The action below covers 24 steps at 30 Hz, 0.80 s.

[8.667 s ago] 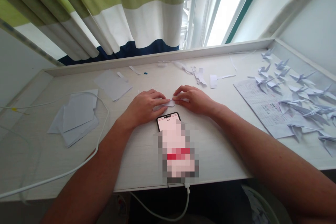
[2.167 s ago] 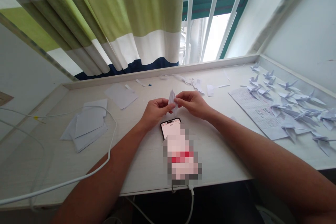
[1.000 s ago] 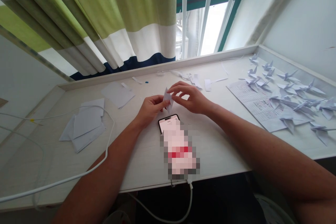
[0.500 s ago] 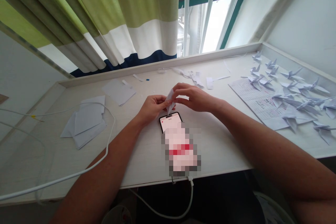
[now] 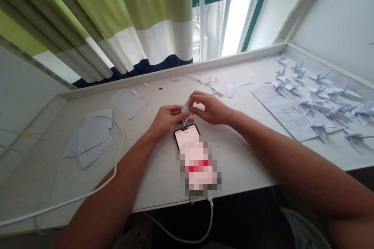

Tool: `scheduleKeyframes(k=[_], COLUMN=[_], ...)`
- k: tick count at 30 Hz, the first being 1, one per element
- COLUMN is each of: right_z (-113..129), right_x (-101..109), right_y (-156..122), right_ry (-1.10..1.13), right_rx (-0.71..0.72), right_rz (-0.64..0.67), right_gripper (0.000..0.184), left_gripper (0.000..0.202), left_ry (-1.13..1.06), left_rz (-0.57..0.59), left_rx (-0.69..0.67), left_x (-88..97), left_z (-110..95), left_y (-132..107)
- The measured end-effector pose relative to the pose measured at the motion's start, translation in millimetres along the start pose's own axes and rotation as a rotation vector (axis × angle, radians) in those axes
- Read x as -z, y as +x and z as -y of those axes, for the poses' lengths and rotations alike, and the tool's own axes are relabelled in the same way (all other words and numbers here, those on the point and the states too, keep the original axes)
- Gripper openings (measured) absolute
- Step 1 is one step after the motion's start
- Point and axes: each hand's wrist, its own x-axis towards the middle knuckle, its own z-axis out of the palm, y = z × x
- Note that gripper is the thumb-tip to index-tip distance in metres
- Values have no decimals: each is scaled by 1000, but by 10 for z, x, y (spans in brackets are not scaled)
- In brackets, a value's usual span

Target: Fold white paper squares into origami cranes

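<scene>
1. Head view: at the near edge of the desk (image 5: 152, 179), a white cable (image 5: 204, 232) ran up to a phone (image 5: 187, 135) lying flat.
2. Just beyond the phone's far end, the left hand (image 5: 166, 121) and right hand (image 5: 212, 109) met, raised off the desk surface.
3. The thumb and fingertips of each hand were pinched closed on one small folded paper (image 5: 186, 107), held roughly upright between them.
4. To the left, well apart from the hands, lay a loose stack of white sheets (image 5: 93, 136).
5. To the right, paper cranes (image 5: 321, 99) lay on and around a printed sheet (image 5: 280, 106).
6. Farther back lay paper scraps (image 5: 216, 85); behind them hung a striped curtain (image 5: 131, 19).
</scene>
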Motion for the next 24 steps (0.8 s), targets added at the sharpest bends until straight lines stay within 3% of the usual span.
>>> scheduleKeyframes(k=[11,14,18,21,24], right_z=[-40,-70,-127,-158,-165], right_x=[67,23,-72,-140,-182], right_y=[-34,-38,-29,-15,-10], right_ry=[47,-53,-255,-283,-239], right_rx=[-4,-17,-69,-84,-81], right_rz=[83,39,-23,-12,64], right_gripper=[9,11,11,11,12], left_gripper=[46,43,27,21,17], left_ry=[157,334,735,906,972], left_rz=[26,-85,-204,-146,-47], left_rx=[-44,-180,-415,-543,-556], left_x=[136,189,229,231,237], left_z=[30,49,63,76,98], left_y=[31,70,103,124,156])
